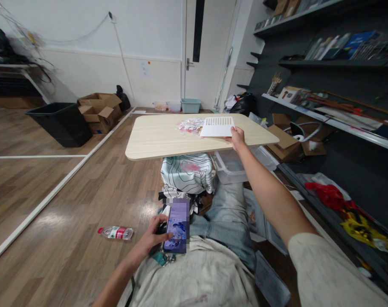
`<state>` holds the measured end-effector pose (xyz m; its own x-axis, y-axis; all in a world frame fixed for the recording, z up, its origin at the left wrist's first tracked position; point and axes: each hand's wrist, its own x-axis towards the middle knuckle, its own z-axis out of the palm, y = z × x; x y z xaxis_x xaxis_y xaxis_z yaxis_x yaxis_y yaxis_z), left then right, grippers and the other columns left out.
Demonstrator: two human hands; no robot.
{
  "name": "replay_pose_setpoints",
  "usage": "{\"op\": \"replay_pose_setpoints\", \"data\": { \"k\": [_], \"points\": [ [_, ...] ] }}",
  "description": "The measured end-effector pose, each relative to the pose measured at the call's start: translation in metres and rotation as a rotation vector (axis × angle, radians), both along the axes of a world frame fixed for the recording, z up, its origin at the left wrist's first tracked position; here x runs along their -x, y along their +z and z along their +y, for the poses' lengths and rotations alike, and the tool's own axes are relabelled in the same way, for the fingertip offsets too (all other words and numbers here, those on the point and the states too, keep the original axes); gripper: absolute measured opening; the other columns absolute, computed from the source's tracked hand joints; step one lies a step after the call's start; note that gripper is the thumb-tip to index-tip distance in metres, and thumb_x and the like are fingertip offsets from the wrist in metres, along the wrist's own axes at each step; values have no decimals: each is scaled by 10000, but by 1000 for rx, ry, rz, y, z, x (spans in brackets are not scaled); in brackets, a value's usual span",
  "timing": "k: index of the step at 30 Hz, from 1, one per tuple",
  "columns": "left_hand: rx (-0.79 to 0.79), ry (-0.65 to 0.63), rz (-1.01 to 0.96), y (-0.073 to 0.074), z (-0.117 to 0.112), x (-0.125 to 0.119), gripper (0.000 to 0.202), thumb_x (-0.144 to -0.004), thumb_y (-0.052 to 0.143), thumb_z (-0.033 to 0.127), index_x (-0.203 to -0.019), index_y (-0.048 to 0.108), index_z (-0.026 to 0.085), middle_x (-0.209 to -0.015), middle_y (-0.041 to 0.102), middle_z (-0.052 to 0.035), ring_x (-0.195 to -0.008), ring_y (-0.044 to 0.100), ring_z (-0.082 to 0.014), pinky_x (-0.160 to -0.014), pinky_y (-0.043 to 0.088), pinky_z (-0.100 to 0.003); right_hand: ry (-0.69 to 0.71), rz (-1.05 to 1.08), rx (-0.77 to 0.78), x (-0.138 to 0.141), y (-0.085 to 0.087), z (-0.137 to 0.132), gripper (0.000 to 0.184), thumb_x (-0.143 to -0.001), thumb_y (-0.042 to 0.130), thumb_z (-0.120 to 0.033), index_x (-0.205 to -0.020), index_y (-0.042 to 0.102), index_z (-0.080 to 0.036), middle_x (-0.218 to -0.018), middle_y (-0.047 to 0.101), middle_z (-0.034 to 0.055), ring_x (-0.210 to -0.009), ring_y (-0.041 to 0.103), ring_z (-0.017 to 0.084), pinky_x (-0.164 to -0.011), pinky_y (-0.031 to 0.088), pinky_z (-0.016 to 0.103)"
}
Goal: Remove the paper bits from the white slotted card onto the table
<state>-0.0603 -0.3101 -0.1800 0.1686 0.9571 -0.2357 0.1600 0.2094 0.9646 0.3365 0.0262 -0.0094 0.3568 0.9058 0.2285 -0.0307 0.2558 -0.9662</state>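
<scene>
My right hand (pixel 237 138) grips the near right corner of a flat white slotted panel (pixel 217 127), thumb on top. A row of long slots runs along its far side. The panel is over a pale wooden tabletop (pixel 155 138), beside a heap of small white and pinkish pieces (pixel 190 125), too small to name. Down at my lap, my left hand (pixel 156 233) is on a smartphone (pixel 178 228) with a lit screen. Its thumb lies over the screen and the other fingers are at the left edge. A teal item with metal bits (pixel 162 258) lies below the phone.
Under the tabletop are a patterned cloth-covered box (pixel 184 181) and a clear plastic bin (pixel 232 172). A water bottle (pixel 117 233) lies on the floor to the left. Farther off are a black bin (pixel 61 123) and cardboard boxes (pixel 101 115). Shelves (pixel 334 64) line the right side.
</scene>
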Motion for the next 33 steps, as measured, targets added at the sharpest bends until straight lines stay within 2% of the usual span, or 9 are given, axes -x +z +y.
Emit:
{"op": "replay_pose_setpoints", "data": {
  "k": [4, 8, 16, 24, 28, 31, 33],
  "points": [
    [-9, 89, 22, -8, 5, -6, 485, -632, 835, 630, -882, 705, 236, -1059, 598, -40, -1154, 514, -285, -1105, 381, -395, 14, -6, -9, -1, -1, 2, 186, -892, 637, -368, -866, 535, -215, -815, 624, -1, -785, 630, 168, -694, 631, 345],
    [-13, 81, 11, -4, 4, -8, 453, -734, 764, 650, -910, 714, 236, -1045, 597, -34, -1124, 525, -263, -1079, 404, -376, 18, -12, -15, -3, -3, 4, 196, -885, 650, -374, -865, 533, -218, -826, 619, 0, -785, 626, 168, -686, 627, 345],
    [-19, 90, 67, 2, 0, -13, 508, -604, 889, 535, -958, 696, 226, -1111, 570, -48, -1192, 515, -294, -1101, 408, -402, 20, -10, -14, -2, -2, 2, 171, -902, 632, -354, -873, 543, -211, -838, 625, 1, -780, 627, 161, -672, 620, 321],
    [-8, 69, 16, -4, 3, -8, 526, -650, 837, 634, -956, 704, 227, -1120, 585, -62, -1211, 521, -301, -1121, 393, -407, 8, -3, -16, -3, -4, 4, 134, -907, 603, -326, -885, 558, -202, -828, 633, 8, -786, 639, 171, -669, 630, 335],
    [3, 67, 58, 8, 1, -10, 574, -642, 802, 707, -937, 697, 227, -1110, 590, -63, -1197, 537, -300, -1095, 425, -399, 19, -20, -28, -5, -5, 6, 168, -908, 619, -351, -871, 548, -202, -835, 633, 11, -794, 639, 167, -660, 625, 311],
    [18, 49, 81, 27, -2, -12, 594, -692, 719, 774, -919, 687, 226, -1101, 620, -63, -1163, 571, -287, -1049, 463, -375, 29, -9, -26, -6, -5, 5, 150, -923, 602, -327, -867, 544, -200, -846, 637, 14, -781, 642, 159, -662, 628, 306],
    [16, -19, 120, 44, -1, -10, 593, -773, 636, 784, -968, 691, 226, -1097, 658, -63, -1128, 602, -273, -1006, 486, -364, 28, -1, -18, -5, -3, 4, 137, -929, 596, -312, -869, 543, -201, -845, 642, 15, -771, 648, 159, -657, 633, 310]
  ]
}}
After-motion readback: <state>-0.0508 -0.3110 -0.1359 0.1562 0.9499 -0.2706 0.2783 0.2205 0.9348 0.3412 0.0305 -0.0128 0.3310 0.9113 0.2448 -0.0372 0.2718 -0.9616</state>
